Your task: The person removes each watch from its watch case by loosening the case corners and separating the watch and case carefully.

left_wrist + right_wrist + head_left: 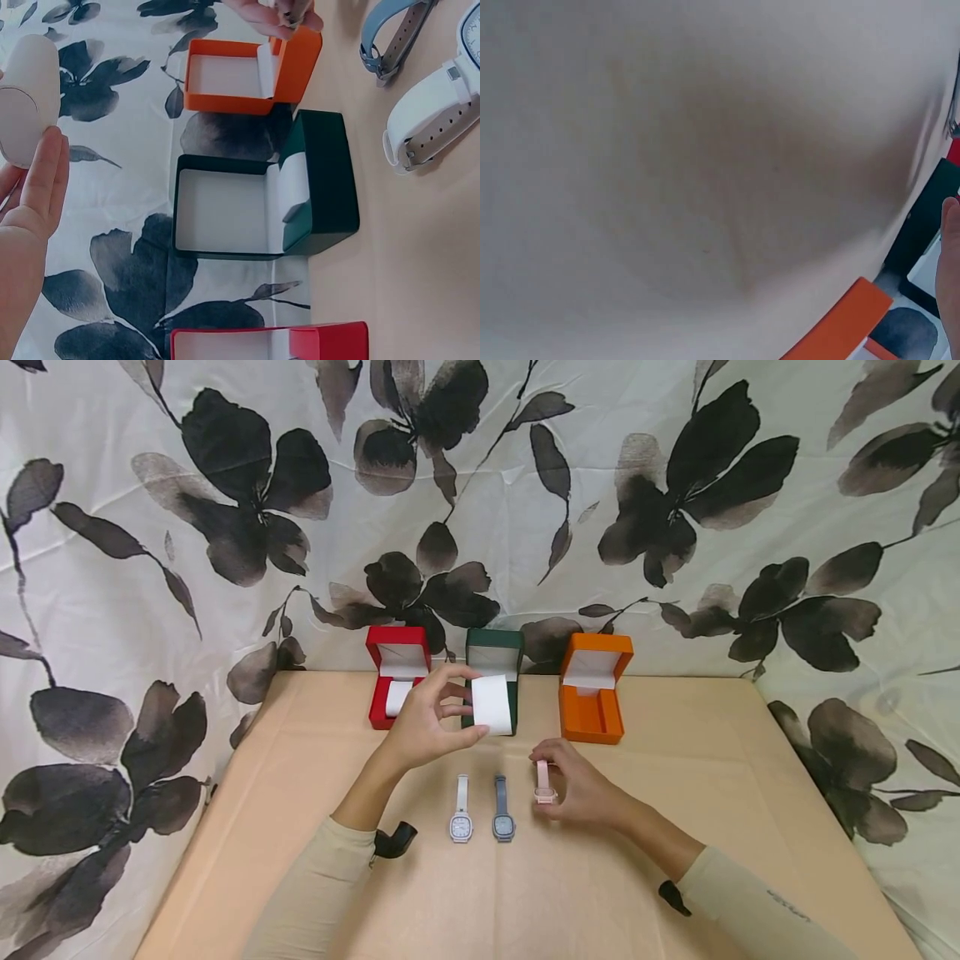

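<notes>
Head view: on the tan worktop (675,793) three small boxes stand open along the far edge, a red box (396,677) on the left, a green box (493,677) in the middle and an orange box (595,700) on the right. The left hand (429,720) is raised in front of the green box and pinches a white cushion (492,704) between thumb and fingers. Another white cushion (397,697) sits in the red box. Nearer, a white watch (461,811) and a grey watch (502,811) lie side by side, straps pointing far. Just to their right the right hand (581,789) rests on the worktop and pinches a pink watch (543,781) with curled fingers. A flowered cloth (225,527) hangs behind.

Left wrist view: the left hand (34,202) holds the white cushion (26,97) at the left edge of the frame. The green box (315,187) stands empty, its white lining bare, with the orange box (259,67) and the red box (330,343) on either side. The white watch (431,120) and grey watch (397,34) lie on the worktop (405,262).

Right wrist view: a blurred pale surface fills nearly the whole frame; only a corner of the orange box (847,322) and a dark edge of the green box (930,217) show at the lower right.
</notes>
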`<state>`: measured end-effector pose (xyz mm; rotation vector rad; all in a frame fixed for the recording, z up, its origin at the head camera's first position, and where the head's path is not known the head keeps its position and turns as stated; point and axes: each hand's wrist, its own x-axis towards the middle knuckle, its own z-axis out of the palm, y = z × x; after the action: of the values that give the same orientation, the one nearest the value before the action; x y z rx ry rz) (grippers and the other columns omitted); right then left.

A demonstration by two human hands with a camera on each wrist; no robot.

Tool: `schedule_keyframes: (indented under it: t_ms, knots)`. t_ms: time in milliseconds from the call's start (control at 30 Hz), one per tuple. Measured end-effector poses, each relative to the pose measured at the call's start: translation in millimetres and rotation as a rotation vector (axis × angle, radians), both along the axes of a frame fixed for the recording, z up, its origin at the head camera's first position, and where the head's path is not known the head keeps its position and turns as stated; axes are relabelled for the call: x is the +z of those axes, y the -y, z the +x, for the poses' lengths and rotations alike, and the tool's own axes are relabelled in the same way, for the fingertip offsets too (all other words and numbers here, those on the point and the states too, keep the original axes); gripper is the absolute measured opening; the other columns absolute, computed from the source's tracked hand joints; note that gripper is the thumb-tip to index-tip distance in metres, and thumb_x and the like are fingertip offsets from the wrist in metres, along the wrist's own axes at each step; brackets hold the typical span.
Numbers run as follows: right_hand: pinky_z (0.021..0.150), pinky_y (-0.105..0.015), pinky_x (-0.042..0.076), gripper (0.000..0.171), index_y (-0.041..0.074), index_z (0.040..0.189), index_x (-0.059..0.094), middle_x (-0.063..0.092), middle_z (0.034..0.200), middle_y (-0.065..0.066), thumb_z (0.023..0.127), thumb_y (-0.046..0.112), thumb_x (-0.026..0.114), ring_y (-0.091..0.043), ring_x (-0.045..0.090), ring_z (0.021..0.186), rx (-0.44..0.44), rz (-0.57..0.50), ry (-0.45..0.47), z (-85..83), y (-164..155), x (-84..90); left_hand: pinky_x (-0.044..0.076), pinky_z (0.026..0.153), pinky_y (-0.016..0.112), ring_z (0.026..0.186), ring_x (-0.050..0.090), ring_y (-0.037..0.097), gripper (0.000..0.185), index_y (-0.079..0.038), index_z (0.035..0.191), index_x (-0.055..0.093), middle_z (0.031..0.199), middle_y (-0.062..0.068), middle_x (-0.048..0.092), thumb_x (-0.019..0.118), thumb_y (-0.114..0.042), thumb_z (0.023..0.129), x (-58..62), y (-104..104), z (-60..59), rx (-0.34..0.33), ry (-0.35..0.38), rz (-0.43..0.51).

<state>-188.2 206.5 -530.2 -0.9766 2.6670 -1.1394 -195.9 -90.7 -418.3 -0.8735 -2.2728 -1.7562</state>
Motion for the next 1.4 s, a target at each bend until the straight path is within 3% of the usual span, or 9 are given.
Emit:
schedule_keyframes:
  t_ms: [433,1167,1400]
  knots:
    - [0.116,-0.051,0.043,0.071,0.007,0.134,0.053,0.042,0.153,-0.015,0.077,0.025,0.090,-0.031,0.044,0.143,-0.017,0.108,0.042,7.8,-0.4,-11.0,0.061,0.093,0.036,0.113,0.066,0.031,0.065,-0.006,0.134,0.054,0.134,0.011,0.054,0.086,-0.003,0.078,-1.9,-1.6,-1.9,-0.004,-0.007,0.007]
    - [0.116,-0.047,0.045,0.067,0.011,0.130,0.055,0.048,0.143,-0.003,0.077,0.031,0.091,-0.019,0.050,0.133,0.044,0.145,0.021,11.1,-5.3,-14.7,0.061,0.093,0.035,0.111,0.066,0.029,0.063,-0.007,0.134,0.054,0.134,0.010,0.055,0.085,-0.003,0.079,-1.9,-3.7,-4.5,-0.011,0.014,0.002]
    - [0.117,-0.050,0.043,0.074,0.009,0.133,0.054,0.048,0.146,-0.007,0.075,0.033,0.093,-0.023,0.049,0.135,0.076,0.144,0.033,11.5,-8.7,-15.8,0.061,0.093,0.034,0.110,0.066,0.029,0.063,-0.007,0.134,0.054,0.134,0.010,0.055,0.085,-0.002,0.079,-3.2,-4.1,-5.9,-0.016,0.010,0.008]
